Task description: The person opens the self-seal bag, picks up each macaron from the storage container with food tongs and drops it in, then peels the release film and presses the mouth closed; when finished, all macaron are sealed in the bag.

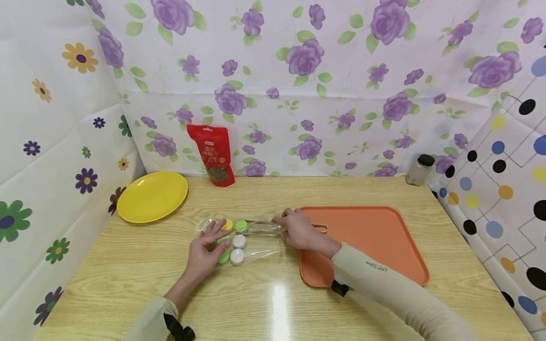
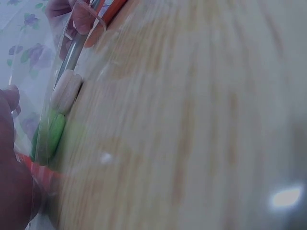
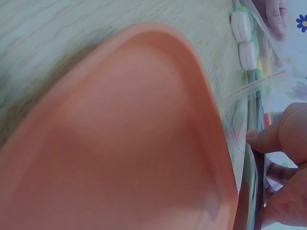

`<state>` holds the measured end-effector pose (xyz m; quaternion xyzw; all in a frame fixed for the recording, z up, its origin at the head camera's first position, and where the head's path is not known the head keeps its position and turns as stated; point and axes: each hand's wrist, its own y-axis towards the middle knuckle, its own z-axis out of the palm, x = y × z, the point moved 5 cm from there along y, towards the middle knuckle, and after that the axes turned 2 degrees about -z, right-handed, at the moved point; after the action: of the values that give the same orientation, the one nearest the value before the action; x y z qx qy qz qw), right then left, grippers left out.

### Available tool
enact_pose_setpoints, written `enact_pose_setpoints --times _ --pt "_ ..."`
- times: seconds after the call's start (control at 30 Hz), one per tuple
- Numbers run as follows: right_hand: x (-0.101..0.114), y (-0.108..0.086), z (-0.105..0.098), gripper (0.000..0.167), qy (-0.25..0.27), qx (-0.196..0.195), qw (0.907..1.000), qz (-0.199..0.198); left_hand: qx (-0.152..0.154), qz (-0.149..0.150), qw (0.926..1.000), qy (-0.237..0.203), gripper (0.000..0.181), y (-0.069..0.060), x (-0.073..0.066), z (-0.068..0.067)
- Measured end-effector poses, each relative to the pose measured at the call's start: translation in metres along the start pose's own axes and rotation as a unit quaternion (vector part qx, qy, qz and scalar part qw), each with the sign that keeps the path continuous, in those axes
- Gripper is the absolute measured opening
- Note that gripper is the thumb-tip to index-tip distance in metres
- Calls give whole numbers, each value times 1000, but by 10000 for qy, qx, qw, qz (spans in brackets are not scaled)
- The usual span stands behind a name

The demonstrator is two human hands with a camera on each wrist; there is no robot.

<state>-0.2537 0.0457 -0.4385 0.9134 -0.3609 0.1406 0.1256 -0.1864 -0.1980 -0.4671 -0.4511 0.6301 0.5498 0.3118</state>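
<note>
A clear plastic bag (image 1: pixel 260 251) lies on the table with several macarons in it: green (image 1: pixel 241 226), white (image 1: pixel 239 241) and yellow (image 1: pixel 228 224). My left hand (image 1: pixel 205 248) holds the bag at its left end, thumb and fingers spread over the macarons. In the right hand (image 1: pixel 298 229) is a pair of metal tongs (image 1: pixel 261 228), gripped between thumb and fingers. Their arms point left through the bag's right end toward the green macaron; whether the tips touch it I cannot tell. The right wrist view shows the tongs (image 3: pixel 251 167) beside the bag's mouth.
An orange tray (image 1: pixel 362 246) lies to the right, partly under my right forearm. At the back left are a yellow plate (image 1: pixel 152 196) and an upright red pouch (image 1: pixel 212 154). A jar with a black lid (image 1: pixel 420 169) stands in the far right corner. Patterned cloth surrounds the table.
</note>
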Motion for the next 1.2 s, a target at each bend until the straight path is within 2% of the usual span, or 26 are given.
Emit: enact_pose_setpoints --times 0.1,0.2,0.4,0.7,0.83,0.93,1.07,1.2 --pt "0 1 2 45 -65 52 9999 92 -14 -16 10000 38 21 0 12 -2" --pt "0 2 3 45 -71 90 9997 205 -9 -48 10000 47 20 0 17 -3" --pt "0 3 3 45 -36 268 9994 224 2 -7 10000 -5 19 0 16 -3" --pt "-2 -8 -11 44 120 567 9981 -186 -21 -44 10000 38 19 1 16 -2" --pt "-7 -22 -21 44 254 490 9983 -194 -29 -45 10000 23 20 0 17 -2" --pt "-13 -36 -28 42 382 453 9982 -124 -38 -47 10000 25 20 0 13 -1" --pt "-25 -62 -37 43 480 438 9979 44 -8 -51 10000 8 20 0 -6 0" --pt "-40 -94 -49 45 504 87 9985 187 43 -88 10000 22 20 0 -18 1"
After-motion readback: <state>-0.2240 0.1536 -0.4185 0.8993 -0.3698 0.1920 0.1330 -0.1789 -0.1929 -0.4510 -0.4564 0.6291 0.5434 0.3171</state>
